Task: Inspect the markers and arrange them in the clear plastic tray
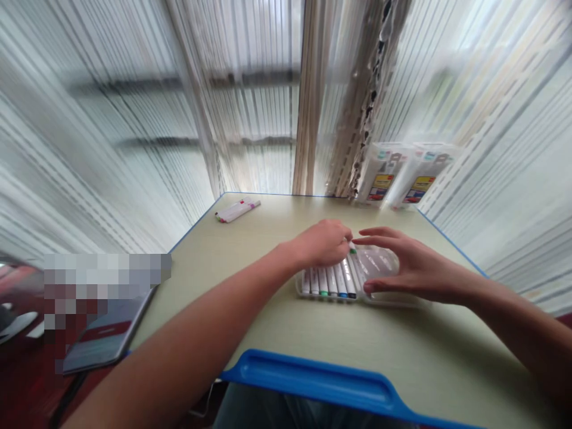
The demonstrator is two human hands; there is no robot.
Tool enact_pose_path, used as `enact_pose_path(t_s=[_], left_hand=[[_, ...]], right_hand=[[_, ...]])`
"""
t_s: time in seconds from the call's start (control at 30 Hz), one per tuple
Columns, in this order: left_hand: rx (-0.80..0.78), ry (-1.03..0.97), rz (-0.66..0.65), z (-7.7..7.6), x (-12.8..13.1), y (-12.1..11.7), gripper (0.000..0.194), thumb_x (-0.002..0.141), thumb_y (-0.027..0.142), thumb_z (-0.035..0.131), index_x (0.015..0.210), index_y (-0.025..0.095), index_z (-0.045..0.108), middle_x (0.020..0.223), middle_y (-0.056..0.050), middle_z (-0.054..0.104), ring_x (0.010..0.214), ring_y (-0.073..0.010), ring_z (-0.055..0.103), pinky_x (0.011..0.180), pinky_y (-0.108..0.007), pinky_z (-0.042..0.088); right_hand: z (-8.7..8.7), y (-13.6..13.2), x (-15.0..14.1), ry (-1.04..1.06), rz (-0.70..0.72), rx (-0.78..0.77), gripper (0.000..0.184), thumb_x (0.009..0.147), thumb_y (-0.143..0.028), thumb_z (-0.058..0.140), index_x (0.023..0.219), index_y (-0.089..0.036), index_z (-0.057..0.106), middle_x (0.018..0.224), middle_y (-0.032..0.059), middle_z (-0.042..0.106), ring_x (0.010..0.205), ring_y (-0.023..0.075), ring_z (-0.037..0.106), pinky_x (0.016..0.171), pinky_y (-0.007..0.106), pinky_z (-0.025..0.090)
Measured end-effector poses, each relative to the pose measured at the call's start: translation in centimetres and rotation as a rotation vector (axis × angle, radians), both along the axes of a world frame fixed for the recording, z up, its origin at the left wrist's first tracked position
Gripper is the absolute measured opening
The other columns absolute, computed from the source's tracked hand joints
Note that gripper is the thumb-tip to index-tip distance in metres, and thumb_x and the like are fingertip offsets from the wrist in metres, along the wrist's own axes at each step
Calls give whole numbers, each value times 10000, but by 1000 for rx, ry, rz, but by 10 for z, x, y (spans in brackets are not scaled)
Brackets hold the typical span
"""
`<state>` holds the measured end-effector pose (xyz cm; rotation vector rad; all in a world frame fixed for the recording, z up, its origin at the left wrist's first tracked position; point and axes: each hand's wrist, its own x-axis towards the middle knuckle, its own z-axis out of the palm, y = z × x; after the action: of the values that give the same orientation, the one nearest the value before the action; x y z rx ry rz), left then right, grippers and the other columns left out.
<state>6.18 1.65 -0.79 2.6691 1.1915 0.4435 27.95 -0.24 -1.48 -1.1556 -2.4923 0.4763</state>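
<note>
White markers [333, 281] lie in a clear case [379, 262] mid-surface [268, 333]. At their twelve o'clock my left grip [326, 243] curls, whether pinching one I cannot tell; at three, my right grip [415, 262] spreads empty. Loose markers [236, 210]: ten o'clock.

Glossy plastic case [379, 263], smooth markers [333, 281], sheer cloth curtain [254, 50]

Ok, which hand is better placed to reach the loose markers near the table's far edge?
Left, likely: the left hand is nearer those loose markers, over on its side of the table; the right hand is farther, fingers spread at the open case.
</note>
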Motion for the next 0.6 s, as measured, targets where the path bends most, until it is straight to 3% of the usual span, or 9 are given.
enact_pose_path(t_s=[0.47, 0.6], left_hand=[[-31, 29, 19, 3, 1, 1, 383, 852, 146, 410, 1103, 119, 699, 1132, -115, 701, 1063, -213, 626, 970, -314, 461], [-36, 46, 33, 4, 2, 0, 400, 848, 147, 404, 1119, 115, 696, 1142, -118, 696, 1075, -227, 620, 975, -324, 455]], right_hand=[[5, -2, -5, -88, -3, -105, 846, 622, -684, 733, 1333, -252, 579, 1464, 140, 424, 1354, 373, 383, 1116, 535, 318], [8, -2, -4, -73, 15, -121, 777, 641, -674, 730, 1288, -259, 617, 1460, 134, 431, 1348, 361, 400, 1117, 518, 319]])
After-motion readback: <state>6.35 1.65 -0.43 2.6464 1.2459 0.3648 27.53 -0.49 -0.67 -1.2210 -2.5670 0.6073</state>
